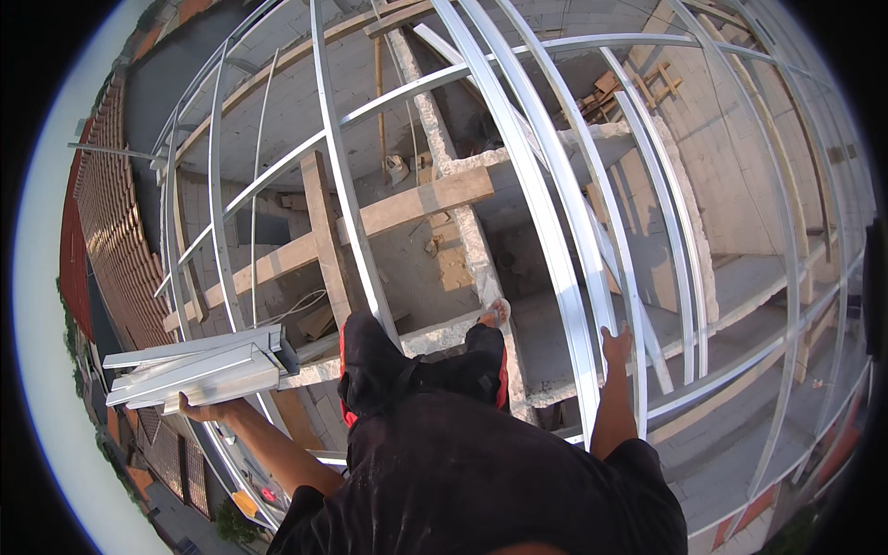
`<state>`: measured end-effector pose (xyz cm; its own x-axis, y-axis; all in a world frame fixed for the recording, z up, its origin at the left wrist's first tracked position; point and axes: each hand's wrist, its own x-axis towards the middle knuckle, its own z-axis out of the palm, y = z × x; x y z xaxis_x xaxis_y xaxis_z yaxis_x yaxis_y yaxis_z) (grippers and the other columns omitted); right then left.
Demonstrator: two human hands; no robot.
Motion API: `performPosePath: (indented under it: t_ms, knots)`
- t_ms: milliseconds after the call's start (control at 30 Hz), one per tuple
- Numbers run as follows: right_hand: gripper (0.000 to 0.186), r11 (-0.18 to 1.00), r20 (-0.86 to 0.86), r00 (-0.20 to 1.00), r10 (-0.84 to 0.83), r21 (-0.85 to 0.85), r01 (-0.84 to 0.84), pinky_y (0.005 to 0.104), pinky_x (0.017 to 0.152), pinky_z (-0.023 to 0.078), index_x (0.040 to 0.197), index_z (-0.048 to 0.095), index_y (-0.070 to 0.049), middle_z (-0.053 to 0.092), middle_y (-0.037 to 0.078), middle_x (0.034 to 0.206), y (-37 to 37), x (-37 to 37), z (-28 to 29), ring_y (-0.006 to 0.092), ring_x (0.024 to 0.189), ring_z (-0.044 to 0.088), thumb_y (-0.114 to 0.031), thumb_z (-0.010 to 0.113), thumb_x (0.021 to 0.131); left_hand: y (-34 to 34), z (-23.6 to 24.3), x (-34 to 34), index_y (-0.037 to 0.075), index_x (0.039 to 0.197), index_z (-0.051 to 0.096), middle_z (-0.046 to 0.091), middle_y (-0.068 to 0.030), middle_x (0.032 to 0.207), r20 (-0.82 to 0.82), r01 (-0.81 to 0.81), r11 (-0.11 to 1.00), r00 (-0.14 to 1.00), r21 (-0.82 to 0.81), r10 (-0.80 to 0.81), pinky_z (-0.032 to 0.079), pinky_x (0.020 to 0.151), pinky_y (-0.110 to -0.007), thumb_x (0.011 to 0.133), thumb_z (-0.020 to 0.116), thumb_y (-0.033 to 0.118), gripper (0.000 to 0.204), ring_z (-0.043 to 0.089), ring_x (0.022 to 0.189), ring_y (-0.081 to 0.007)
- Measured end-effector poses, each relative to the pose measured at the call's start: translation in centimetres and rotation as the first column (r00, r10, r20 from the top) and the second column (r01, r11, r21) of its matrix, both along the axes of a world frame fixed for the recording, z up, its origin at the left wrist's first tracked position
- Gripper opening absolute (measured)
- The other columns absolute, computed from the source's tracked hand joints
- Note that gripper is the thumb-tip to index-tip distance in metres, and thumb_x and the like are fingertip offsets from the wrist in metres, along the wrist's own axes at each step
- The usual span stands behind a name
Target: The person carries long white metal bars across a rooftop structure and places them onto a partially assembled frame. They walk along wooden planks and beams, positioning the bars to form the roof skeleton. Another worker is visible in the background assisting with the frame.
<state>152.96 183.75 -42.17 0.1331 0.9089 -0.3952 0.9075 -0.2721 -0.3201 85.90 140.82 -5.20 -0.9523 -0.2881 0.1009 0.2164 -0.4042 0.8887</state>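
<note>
My left hand (200, 408) is closed on the near lower edge of a bundle of short silvery metal channels (199, 365), stacked at the left across the frame. Over on the right, my right hand (617, 349) grips one of several long metal channels (614, 222) that run away from me side by side. Its thumb and fingers point away from me along the metal, and exactly which edges they hold is partly hidden. My bare foot (496, 313) rests on the top of a rough wall (474, 250), between my two hands.
Metal rafters and a curved crosswise rail (398, 96) span open rooms below. A wooden plank (407, 203) crosses another timber (324, 231) ahead of me. Scrap wood (606, 92) lies farther off. Tiled roofs (116, 185) stand to the left, beyond the building's edge.
</note>
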Motion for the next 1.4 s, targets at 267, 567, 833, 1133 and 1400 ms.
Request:
performPosePath:
  t_ms: [267, 567, 833, 1133, 1400]
  knots:
    - [0.079, 0.995, -0.039, 0.998, -0.048, -0.089, 0.044, 0.049, 0.111, 0.043, 0.142, 0.05, 0.006, 0.051, 0.034, 0.142, 3.5, 5.9, 2.5, 0.0463, 0.133, 0.051, -0.034, 0.08, 0.081, 2.4, -0.5, 8.3, -0.003, 0.144, 0.043, 0.049, -0.022, 0.137, 0.056, -0.162, 0.975, 0.983, -0.153, 0.173, 0.041, 0.108, -0.053, 0.086, 0.049, 0.043, 0.074, 0.049, 0.129, -0.0364]
    - [0.081, 0.951, -0.207, 0.929, -0.308, -0.074, 0.299, 0.045, 0.117, 0.035, 0.148, 0.042, 0.009, 0.047, 0.029, 0.15, 7.4, 7.3, 3.1, 0.0419, 0.141, 0.045, -0.036, 0.074, 0.089, 6.9, -1.2, 7.8, 0.003, 0.145, 0.043, 0.05, -0.0216, 0.14, 0.019, -0.212, 0.971, 0.976, -0.108, 0.215, 0.042, 0.104, -0.058, 0.08, 0.054, 0.05, 0.081, 0.052, 0.128, -0.0372]
    - [0.078, 0.923, -0.169, 0.921, -0.352, 0.098, 0.371, 0.0408, 0.058, 0.054, 0.149, 0.045, -0.004, 0.063, 0.018, 0.127, 6.6, 10.5, -6.2, 0.0306, 0.095, 0.066, -0.03, 0.079, 0.084, 15.7, -3.7, 3.5, -0.003, 0.142, 0.042, 0.049, -0.021, 0.136, 0.113, -0.116, 0.992, 0.987, 0.047, 0.11, 0.044, 0.107, -0.052, 0.088, 0.046, 0.04, 0.069, 0.051, 0.129, -0.0347]
    - [0.077, 0.999, -0.151, 0.988, -0.02, 0.046, 0.027, 0.046, 0.112, 0.042, 0.139, 0.052, 0.011, 0.057, 0.032, 0.138, 21.5, -16.3, 2.0, 0.044, 0.131, 0.054, -0.034, 0.078, 0.082, 19.7, -5.8, -3.0, 0.003, 0.143, 0.045, 0.05, -0.0186, 0.138, 0.141, -0.113, 0.994, 0.984, -0.002, 0.112, 0.04, 0.105, -0.054, 0.079, 0.057, 0.051, 0.081, 0.05, 0.128, -0.0355]
    - [0.072, 0.991, -0.367, 0.929, 0.032, 0.133, 0.018, 0.0416, 0.104, 0.046, 0.14, 0.053, 0.008, 0.063, 0.027, 0.132, 36.6, -31.5, -0.7, 0.036, 0.123, 0.062, -0.032, 0.078, 0.086, 23.2, -2.2, -12.2, 0.002, 0.143, 0.045, 0.047, -0.021, 0.139, 0.004, -0.224, 0.973, 0.975, -0.048, 0.224, 0.037, 0.108, -0.054, 0.072, 0.061, 0.047, 0.085, 0.045, 0.133, -0.0368]
